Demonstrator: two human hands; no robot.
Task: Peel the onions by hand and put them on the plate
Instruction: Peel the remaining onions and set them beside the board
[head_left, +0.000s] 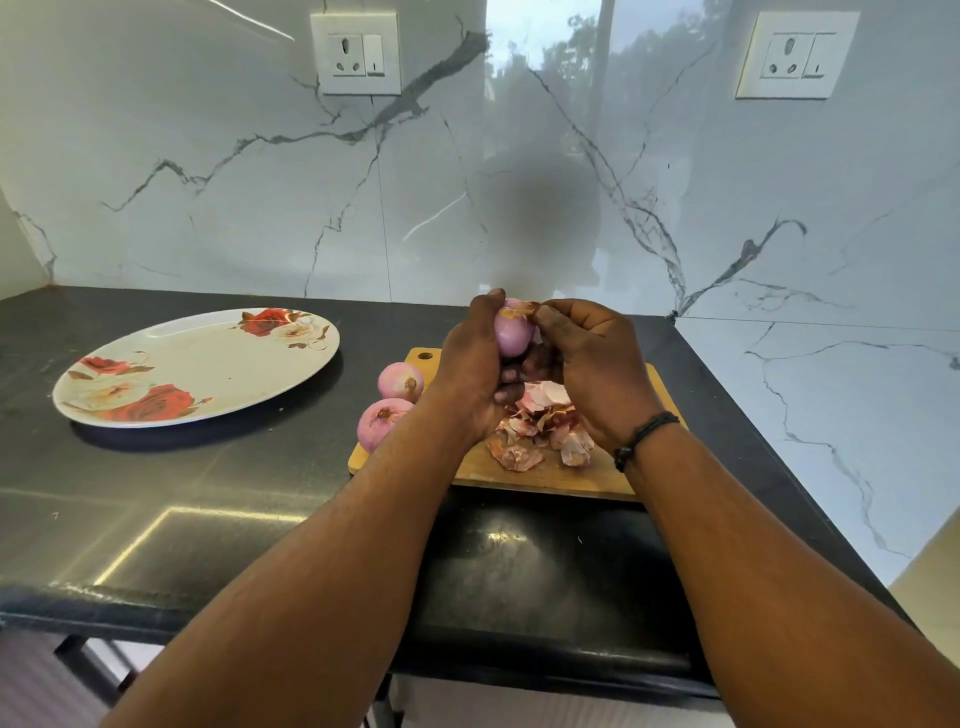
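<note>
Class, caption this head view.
Both hands peel a pink onion above a skin-strewn wooden board; floral plate empty.

No readable text, label, brand, number or sign shows anywhere.

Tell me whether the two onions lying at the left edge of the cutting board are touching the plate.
Apart. The head view shows bare dark counter between the plate and both onions.

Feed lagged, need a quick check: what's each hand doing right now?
Left hand: closed around the onion, holding it up.
Right hand: pinching a strip of dry skin at the onion's top.
</note>
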